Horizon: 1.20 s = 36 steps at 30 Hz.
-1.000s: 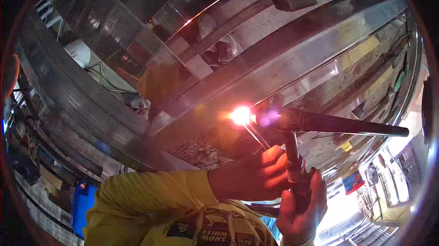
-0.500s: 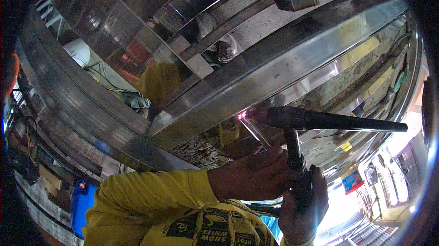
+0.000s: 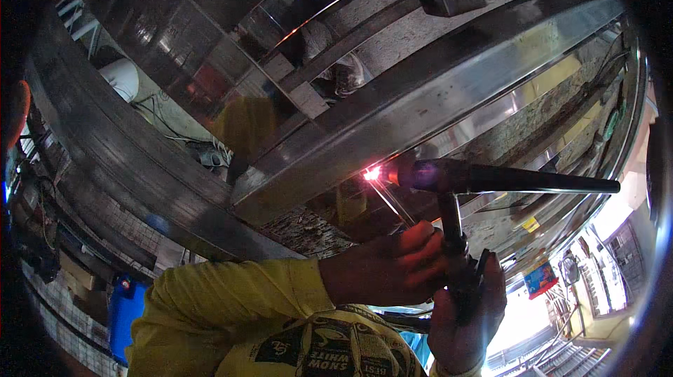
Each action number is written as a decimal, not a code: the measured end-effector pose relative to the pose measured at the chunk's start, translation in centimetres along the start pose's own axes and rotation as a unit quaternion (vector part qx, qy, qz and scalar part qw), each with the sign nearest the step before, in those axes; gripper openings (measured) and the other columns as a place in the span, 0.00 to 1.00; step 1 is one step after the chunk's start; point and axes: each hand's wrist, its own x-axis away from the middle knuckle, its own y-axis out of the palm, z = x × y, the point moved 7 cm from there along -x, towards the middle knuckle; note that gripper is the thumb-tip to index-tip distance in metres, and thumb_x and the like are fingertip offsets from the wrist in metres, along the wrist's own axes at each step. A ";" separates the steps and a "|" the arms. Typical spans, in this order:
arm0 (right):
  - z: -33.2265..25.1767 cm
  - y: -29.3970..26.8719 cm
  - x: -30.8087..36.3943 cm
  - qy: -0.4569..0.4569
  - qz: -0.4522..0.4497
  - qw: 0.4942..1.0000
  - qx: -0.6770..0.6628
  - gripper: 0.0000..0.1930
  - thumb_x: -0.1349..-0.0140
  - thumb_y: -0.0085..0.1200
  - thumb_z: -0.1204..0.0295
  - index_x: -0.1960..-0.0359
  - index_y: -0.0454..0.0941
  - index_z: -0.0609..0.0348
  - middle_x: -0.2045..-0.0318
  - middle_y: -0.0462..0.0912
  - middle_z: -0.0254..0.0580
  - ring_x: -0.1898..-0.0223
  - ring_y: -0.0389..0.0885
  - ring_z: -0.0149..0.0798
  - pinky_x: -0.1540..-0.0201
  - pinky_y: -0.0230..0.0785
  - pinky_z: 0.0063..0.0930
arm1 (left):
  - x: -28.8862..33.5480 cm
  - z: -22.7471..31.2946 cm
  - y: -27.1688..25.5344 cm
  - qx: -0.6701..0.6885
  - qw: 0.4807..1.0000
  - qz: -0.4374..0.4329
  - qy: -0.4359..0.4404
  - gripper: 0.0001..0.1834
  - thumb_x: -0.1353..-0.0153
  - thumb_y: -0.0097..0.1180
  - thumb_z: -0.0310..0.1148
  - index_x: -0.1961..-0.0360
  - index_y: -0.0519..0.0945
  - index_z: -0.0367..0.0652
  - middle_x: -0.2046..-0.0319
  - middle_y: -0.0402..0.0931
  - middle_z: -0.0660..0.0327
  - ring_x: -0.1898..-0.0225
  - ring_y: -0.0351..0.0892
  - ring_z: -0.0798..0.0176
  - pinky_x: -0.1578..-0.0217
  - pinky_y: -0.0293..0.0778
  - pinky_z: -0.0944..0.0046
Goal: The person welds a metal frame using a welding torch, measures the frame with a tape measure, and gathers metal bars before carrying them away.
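My right hand (image 3: 466, 321) is closed round the handle of a black TIG welding torch (image 3: 484, 179), whose long back cap points right. At the torch's tip a bright pink-white arc (image 3: 372, 174) glows on the lower edge of a shiny square metal tube (image 3: 420, 107). My left hand (image 3: 385, 265) is closed beside the torch's neck, its fingers pinched on a thin filler rod (image 3: 394, 205) that slants up to the arc. A reflection in the shiny metal makes the rod look doubled. The far end of the rod is hidden behind the hand.
A second metal bar (image 3: 126, 181) meets the tube at a corner on the left. Reflective sheet metal (image 3: 175, 48) lies beyond. A blue object (image 3: 130, 317) stands at lower left, a red and blue container (image 3: 540, 279) at right. Cables lie near the corner.
The arc has grown brighter and larger, lighting my left fingers red. The torch's back end has tilted up slightly, and my right hand has risen a little with it.
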 end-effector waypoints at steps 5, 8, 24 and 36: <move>4.3 1.4 1.1 0.123 -0.102 0.979 -0.129 0.37 0.33 0.59 0.54 0.32 0.66 0.71 0.49 0.79 0.57 0.52 0.81 0.51 0.46 0.71 0.45 | -1.6 0.8 -1.6 -0.076 0.996 0.039 0.004 0.25 0.46 0.60 0.40 0.48 0.81 0.42 0.55 0.78 0.59 0.47 0.78 0.52 0.40 0.72 0.49; 6.3 -0.3 3.5 0.204 0.045 0.950 -0.231 0.36 0.33 0.60 0.53 0.32 0.67 0.67 0.56 0.81 0.51 0.64 0.81 0.45 0.60 0.72 0.41 | -3.8 1.6 -1.9 -0.092 0.994 0.035 -0.042 0.22 0.44 0.58 0.38 0.49 0.81 0.40 0.60 0.77 0.62 0.54 0.77 0.59 0.43 0.72 0.53; 12.9 -5.6 22.3 0.313 0.490 0.813 -0.035 0.25 0.24 0.43 0.65 0.27 0.61 0.51 0.27 0.64 0.51 0.30 0.69 0.44 0.29 0.69 0.38 | -7.2 4.3 2.8 -0.325 0.924 -0.197 -0.037 0.11 0.47 0.60 0.22 0.61 0.79 0.37 0.70 0.78 0.51 0.66 0.80 0.49 0.63 0.77 0.51; 17.9 2.4 32.4 0.321 0.623 0.494 -0.514 0.34 0.28 0.53 0.72 0.25 0.50 0.58 0.41 0.73 0.56 0.66 0.75 0.35 0.74 0.69 0.26 | -21.1 15.5 -0.2 -0.220 0.975 -0.014 -0.018 0.14 0.37 0.51 0.22 0.52 0.82 0.38 0.61 0.84 0.50 0.58 0.84 0.47 0.56 0.79 0.53</move>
